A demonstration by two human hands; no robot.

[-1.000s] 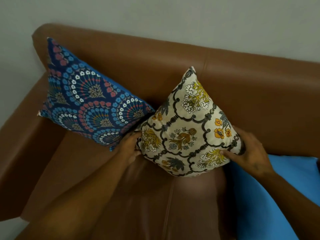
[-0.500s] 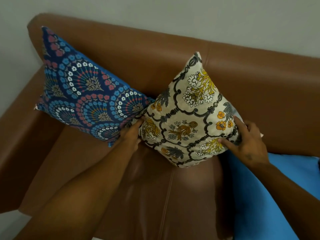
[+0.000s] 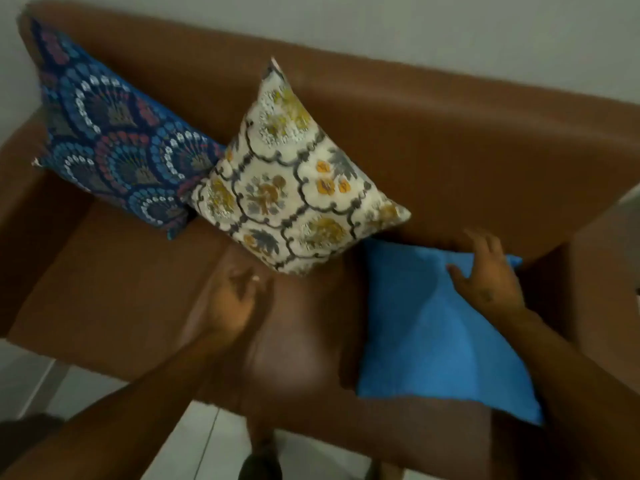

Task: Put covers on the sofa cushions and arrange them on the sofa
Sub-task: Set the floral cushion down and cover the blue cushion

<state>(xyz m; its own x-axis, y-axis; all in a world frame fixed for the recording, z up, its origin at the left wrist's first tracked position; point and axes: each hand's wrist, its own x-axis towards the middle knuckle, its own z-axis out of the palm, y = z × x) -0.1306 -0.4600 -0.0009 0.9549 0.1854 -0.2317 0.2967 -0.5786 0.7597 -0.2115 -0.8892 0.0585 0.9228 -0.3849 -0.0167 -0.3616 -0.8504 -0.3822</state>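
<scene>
The cream floral cushion (image 3: 291,188) is propped on one corner against the brown sofa (image 3: 450,140) backrest, touching the dark blue patterned cushion (image 3: 114,143) at the sofa's left end. Nothing's gripped: the left hand (image 3: 230,303) is blurred, fingers loosely curled. The right hand (image 3: 488,275) is laid with fingers spread on the plain blue cushion (image 3: 415,327) flat on the seat.

2 covered cushions lean on the sofa (image 3: 450,140) back; the right hand (image 3: 485,282) rests spread on the blue cushion (image 3: 426,334) at 4 o'clock.
</scene>
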